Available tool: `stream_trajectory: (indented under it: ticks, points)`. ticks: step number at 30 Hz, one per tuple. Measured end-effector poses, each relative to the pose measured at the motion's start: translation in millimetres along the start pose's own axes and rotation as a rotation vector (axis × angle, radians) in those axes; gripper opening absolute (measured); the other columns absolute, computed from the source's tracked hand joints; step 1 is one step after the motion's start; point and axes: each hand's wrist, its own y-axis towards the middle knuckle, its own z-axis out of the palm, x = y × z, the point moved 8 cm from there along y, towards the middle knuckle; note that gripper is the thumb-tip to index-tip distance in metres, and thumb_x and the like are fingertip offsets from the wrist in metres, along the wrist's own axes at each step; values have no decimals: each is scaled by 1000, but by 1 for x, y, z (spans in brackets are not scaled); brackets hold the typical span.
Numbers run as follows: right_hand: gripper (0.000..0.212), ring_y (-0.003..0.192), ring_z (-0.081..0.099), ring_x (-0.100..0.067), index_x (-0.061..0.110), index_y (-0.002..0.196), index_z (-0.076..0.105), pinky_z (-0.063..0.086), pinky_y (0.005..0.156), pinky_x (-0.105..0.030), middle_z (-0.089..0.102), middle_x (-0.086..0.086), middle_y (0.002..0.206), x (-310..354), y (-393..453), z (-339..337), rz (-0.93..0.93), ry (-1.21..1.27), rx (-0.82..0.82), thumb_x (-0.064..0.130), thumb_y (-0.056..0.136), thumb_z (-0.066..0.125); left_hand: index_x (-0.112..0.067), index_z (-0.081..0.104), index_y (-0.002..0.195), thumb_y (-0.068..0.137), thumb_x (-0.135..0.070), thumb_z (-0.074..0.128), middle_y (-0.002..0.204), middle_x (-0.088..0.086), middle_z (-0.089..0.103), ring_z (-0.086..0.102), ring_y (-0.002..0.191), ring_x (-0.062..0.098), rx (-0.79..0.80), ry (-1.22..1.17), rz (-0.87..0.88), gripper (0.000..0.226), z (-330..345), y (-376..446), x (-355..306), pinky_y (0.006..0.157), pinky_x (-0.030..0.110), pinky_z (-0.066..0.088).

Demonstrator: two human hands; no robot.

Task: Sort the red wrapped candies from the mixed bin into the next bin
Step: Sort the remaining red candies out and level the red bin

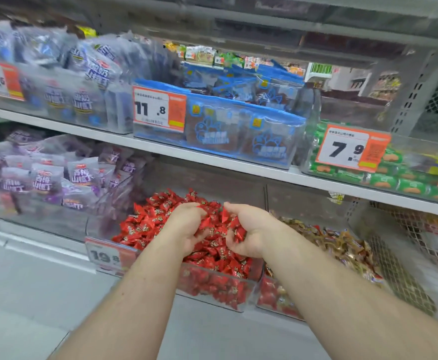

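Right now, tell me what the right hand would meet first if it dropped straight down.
Most likely the red candies heaped in the clear bin; the right hand holds some directly above them, though depth is unclear.

Glossy foil-like red candy wrappers [145, 224] fill a clear, smooth plastic bin [220, 289].

Arms: two bare forearms, uncovered from the frame's lower edge to the wrists.
Sleeves: none in view.
Left hand [186, 224]: bare, ungloved, no ring or watch showing.
Right hand [249, 229]: bare, ungloved, wrist unadorned.
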Motion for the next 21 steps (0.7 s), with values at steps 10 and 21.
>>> stream_trajectory:
  ticks: [10,21]
  points:
    - [61,140,32,-45,5,148,34,36,106,-60,26,-30,154,14,-7,-23,-125,56,96,37,100,52,-17,63,117,93,-5,55,117,-2,62,56,109,12,-28,304,361,28,13,-18,-29,87,24,37]
    - [41,97,64,-28,8,120,56,49,84,-45,65,-14,113,22,-38,-226,-154,-48,-249,42,99,48,-30,63,80,87,-8,56,84,-11,66,59,72,8,392,623,558,24,166,-79,5,63,19,44]
